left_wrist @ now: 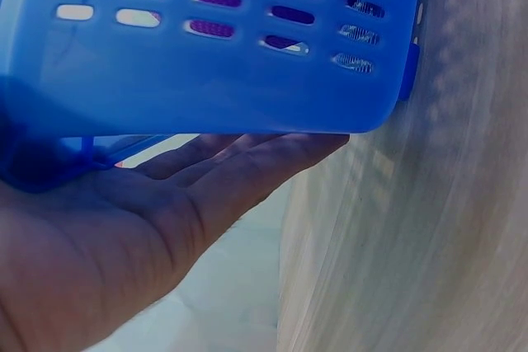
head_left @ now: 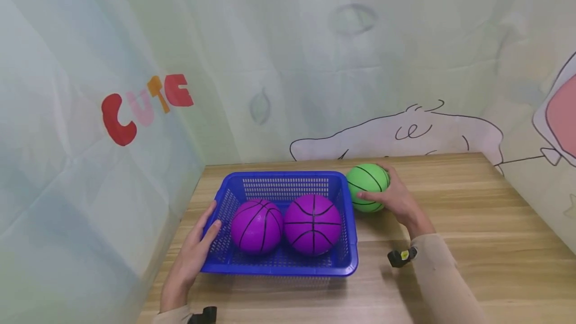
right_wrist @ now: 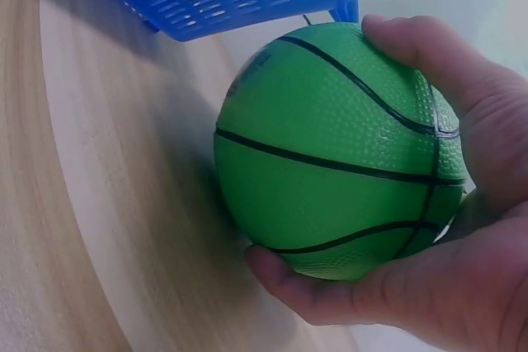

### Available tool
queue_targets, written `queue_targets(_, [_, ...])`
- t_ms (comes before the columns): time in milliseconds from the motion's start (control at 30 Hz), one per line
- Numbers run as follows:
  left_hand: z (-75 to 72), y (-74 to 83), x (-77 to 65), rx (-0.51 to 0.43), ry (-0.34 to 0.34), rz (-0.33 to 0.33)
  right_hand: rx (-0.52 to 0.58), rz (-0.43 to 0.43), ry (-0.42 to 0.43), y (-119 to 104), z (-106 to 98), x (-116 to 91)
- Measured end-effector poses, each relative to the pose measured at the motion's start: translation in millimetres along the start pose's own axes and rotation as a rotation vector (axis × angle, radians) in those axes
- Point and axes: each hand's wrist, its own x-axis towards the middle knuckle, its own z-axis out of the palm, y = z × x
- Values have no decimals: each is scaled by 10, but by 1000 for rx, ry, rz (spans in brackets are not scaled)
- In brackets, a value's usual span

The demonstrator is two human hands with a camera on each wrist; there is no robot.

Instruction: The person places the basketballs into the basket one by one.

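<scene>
A blue plastic basket (head_left: 288,269) with slotted walls stands on the table. Two purple toy basketballs lie in it, the left ball (head_left: 257,227) and the right ball (head_left: 312,225) side by side. At the basket's left side my left hand (head_left: 191,254) holds the rim, thumb over the edge and fingers along the outer wall, as the left wrist view shows. A green toy basketball (head_left: 366,186) is just outside the basket's right side. My right hand (head_left: 398,199) grips it, thumb at the near side and fingers round the far side. Whether that ball touches the table is unclear.
The wood-grain table (head_left: 486,234) extends to the right of the basket and in front of it. A printed cloth backdrop (head_left: 279,64) rises behind the table and along both sides. Each wrist carries a small black camera mount (head_left: 402,257).
</scene>
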Motion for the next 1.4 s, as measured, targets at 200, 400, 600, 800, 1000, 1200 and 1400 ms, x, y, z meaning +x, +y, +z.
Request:
queue_targets(200, [-2, 8, 1, -7, -8, -15, -15, -64, 72, -118, -56, 7])
queue_targets(400, [1, -7, -5, -10, -2, -2, -10, -74, 101, -371, -100, -3])
queue_targets(600, [1, -12, 1, -1, -1, -5, 16, -151, 95, -609, -90, -8])
queue_targets(800, [3, -15, 9, -5, -2, -12, 8, -228, 83, -857, -11, -16])
queue_targets(1000, [1, -17, 10, 2, -7, -22, 11, -264, 42, -1058, 145, -4])
queue_targets(1200, [-2, -22, 11, 2, -6, -25, 27, -285, -16, -1228, 373, 49])
queue_targets(1400, [3, -7, 15, 16, -8, -33, 27, -306, -47, -1387, 613, 58])
